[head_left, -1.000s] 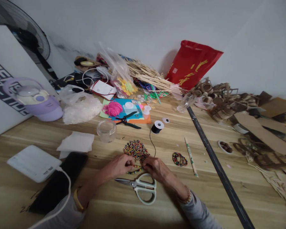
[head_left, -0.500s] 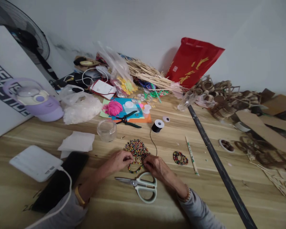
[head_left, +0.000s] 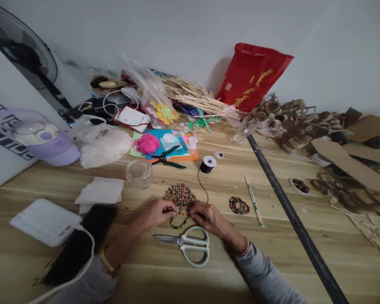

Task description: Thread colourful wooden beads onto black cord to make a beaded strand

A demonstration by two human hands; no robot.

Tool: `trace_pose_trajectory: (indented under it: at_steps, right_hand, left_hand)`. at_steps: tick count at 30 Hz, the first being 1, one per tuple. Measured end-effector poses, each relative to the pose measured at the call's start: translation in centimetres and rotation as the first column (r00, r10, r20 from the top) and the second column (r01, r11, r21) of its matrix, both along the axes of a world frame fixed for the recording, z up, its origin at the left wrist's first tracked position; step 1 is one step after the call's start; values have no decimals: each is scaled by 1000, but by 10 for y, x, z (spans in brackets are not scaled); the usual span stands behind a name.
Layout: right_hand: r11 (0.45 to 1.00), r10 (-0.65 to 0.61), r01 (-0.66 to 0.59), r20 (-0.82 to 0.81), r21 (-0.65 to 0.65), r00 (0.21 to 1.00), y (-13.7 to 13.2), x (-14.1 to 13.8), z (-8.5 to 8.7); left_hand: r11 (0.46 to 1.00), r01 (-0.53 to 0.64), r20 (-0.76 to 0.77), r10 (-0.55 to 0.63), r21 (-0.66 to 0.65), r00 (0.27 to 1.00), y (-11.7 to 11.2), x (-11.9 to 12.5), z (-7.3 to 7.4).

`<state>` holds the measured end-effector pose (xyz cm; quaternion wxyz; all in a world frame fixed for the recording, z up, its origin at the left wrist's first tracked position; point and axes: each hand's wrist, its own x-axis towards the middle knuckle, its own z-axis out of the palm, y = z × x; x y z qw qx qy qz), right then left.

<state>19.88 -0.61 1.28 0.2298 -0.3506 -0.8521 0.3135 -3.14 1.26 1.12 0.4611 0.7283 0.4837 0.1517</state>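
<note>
A string of multicoloured beads (head_left: 178, 226) hangs in a small loop between my hands, just above the scissors. My left hand (head_left: 160, 212) pinches its left end with thumb and forefinger. At the other end, the fingers of my right hand (head_left: 210, 217) are closed on the bead string, with the fingertips partly hidden. Right beyond lies a heap of loose beads (head_left: 180, 196). From a spool of black cord (head_left: 208, 164), a strand runs down towards my right hand. Scissors with pale green handles (head_left: 191, 245) lie below the hands, blades to the left.
A coiled beaded bracelet (head_left: 239, 205) and a green-patterned stick (head_left: 253, 202) lie to the right, before a long dark strip (head_left: 283, 198). Leftward are a clear jar (head_left: 139, 174), white paper (head_left: 100, 191) and a white power bank (head_left: 46, 221). Black pliers (head_left: 166, 158) lie behind.
The camera view has shifted slightly. Both hands keep their pinch on the bead string, and its loop sits a little more drawn in between them.
</note>
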Motion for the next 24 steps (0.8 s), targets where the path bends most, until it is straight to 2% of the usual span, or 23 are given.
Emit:
trace_pose_trajectory:
  at_steps: [12,19,22,24]
  right_hand:
    - [999,-31,32,-44,21,999,0,0,-3]
    - [999,-32,33,-60,17,998,1,3,-7]
    - [1000,-30,31,-57,8,998,1,3,-7]
    - [1000,-26,27,-55,4,998,1,3,-6]
  left_hand:
    - [996,30,-59,-25,87,998,0,-1,-6]
    - [994,50,-19,-49,99,999,-2,-1,-11]
    - [985,50,14,-53,163,998,-6,1,-7]
    - [966,103,18,-110,237,994,-9,4,-2]
